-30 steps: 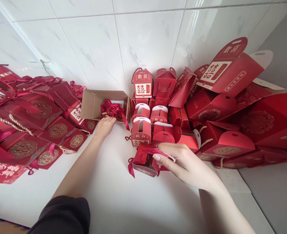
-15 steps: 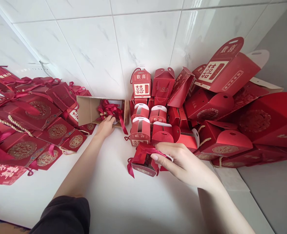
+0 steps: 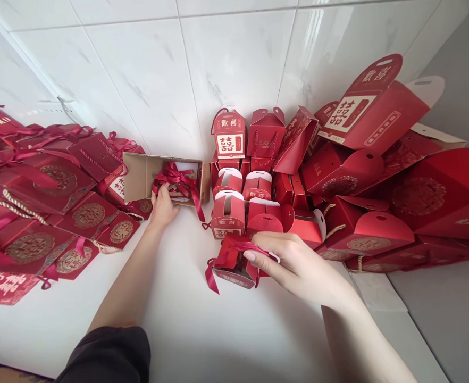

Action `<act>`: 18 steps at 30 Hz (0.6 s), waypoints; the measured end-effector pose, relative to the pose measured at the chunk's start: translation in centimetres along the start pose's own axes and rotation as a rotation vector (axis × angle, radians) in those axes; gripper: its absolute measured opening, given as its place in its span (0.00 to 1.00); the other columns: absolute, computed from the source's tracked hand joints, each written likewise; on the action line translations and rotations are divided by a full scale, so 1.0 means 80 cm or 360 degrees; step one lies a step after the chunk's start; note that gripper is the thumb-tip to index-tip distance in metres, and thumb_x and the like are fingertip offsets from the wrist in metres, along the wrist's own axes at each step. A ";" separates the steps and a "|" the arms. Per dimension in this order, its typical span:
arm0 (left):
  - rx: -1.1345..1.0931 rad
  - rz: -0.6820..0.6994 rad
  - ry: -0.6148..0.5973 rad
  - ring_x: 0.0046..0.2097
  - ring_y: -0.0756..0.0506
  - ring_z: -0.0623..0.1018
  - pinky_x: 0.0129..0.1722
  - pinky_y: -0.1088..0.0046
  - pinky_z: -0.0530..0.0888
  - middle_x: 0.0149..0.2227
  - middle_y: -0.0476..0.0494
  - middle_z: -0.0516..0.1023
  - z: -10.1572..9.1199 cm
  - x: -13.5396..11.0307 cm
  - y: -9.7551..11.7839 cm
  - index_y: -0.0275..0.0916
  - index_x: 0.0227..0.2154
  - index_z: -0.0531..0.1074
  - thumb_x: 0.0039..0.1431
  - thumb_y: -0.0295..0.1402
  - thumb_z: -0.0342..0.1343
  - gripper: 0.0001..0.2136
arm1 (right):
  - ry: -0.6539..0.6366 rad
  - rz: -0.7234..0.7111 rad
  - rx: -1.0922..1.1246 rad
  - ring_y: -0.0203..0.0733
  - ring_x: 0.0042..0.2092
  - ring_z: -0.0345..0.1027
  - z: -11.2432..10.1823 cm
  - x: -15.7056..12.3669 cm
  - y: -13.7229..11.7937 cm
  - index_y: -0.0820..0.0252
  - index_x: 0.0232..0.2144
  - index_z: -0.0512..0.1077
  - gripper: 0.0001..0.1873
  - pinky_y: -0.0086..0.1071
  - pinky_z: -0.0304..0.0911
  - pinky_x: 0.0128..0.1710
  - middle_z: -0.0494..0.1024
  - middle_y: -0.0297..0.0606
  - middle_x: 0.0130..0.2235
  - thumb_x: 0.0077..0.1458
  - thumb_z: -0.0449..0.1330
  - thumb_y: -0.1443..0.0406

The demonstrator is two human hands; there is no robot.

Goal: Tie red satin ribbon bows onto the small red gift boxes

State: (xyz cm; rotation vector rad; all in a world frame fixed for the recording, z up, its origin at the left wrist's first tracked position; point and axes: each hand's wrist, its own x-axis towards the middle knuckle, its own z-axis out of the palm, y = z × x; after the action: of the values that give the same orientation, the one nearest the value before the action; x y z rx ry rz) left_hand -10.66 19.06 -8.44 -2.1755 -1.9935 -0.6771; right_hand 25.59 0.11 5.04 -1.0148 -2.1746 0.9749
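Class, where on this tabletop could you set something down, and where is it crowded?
The smooth white tabletop is bare between the left forearm and right forearm, in front of the small red paper box, and between the left forearm and the left heap of red paper boxes. Crowded: that heap, the brown cardboard ribbon box, and the red boxes piled at right.

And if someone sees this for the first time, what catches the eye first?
Probably the large red paper box with a cream label, tilted, at upper right. Next, the open tan cardboard box left of centre, with shiny crimson ribbons inside and the left hand at its opening. At centre, the right hand pinches a crimson ribbon strip over a small red paper box.
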 end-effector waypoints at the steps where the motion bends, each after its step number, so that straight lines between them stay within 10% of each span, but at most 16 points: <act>1: -0.0003 -0.0008 -0.0002 0.64 0.34 0.65 0.66 0.47 0.53 0.61 0.29 0.65 0.000 0.001 -0.001 0.38 0.60 0.52 0.50 0.30 0.56 0.33 | -0.0003 0.0002 -0.0003 0.33 0.28 0.52 0.000 0.000 0.000 0.58 0.25 0.57 0.20 0.28 0.53 0.29 0.63 0.30 0.27 0.69 0.47 0.57; 10: 0.0009 -0.0007 -0.0153 0.51 0.35 0.75 0.58 0.57 0.67 0.46 0.36 0.73 -0.002 0.017 -0.020 0.38 0.39 0.75 0.46 0.30 0.58 0.15 | -0.0015 -0.0016 0.0013 0.33 0.28 0.52 -0.003 0.000 0.000 0.58 0.25 0.57 0.19 0.28 0.52 0.29 0.63 0.29 0.27 0.69 0.48 0.58; 18: 0.0047 0.0031 -0.0069 0.59 0.34 0.69 0.66 0.38 0.42 0.51 0.39 0.73 -0.011 0.026 -0.002 0.44 0.42 0.74 0.56 0.36 0.57 0.11 | -0.0006 -0.0025 0.0062 0.32 0.28 0.51 -0.006 -0.003 0.000 0.58 0.25 0.57 0.19 0.27 0.51 0.29 0.62 0.29 0.27 0.69 0.48 0.57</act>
State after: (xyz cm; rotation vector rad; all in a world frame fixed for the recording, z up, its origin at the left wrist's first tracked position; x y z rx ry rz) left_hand -10.98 20.62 -6.85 -2.2085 -1.9869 -0.5990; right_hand 26.10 0.07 5.28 -0.9770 -2.1554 1.0085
